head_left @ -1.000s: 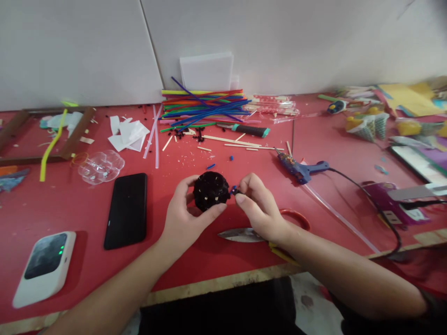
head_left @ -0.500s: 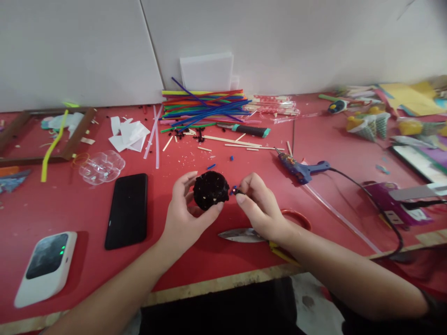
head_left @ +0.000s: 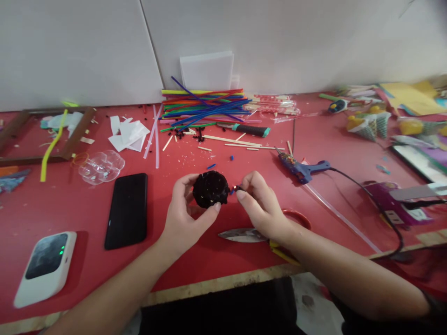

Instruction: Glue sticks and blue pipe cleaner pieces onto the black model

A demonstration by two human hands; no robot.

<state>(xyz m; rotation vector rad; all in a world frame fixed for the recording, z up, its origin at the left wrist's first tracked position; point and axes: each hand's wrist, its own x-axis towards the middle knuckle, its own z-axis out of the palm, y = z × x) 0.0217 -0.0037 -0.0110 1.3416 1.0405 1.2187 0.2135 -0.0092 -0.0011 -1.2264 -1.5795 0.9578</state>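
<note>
My left hand (head_left: 186, 211) is wrapped round a rough black cup-shaped piece (head_left: 210, 188), with pale specks on its surface. Just right of it, my right hand (head_left: 260, 204) pinches a small dark piece (head_left: 240, 188) between thumb and finger. Blue and pale bits show at that piece's tip, close to the black piece's side; whether they touch I cannot tell. Below my right hand lies a pair of scissors (head_left: 240, 235), their handles partly covered by my hand and wrist. Small blue scraps (head_left: 211, 166) rest on the table beyond the black piece.
Pipe cleaners (head_left: 206, 109) are piled at the back, before a utility knife (head_left: 251, 130) and thin wooden sticks (head_left: 232, 141). At right lies a glue gun (head_left: 302, 170) with its cord. A black phone (head_left: 126, 211) and white device (head_left: 45, 270) occupy the left.
The black piece has tilted slightly in my left hand. The small piece in my right hand has turned a little and stays close beside it.
</note>
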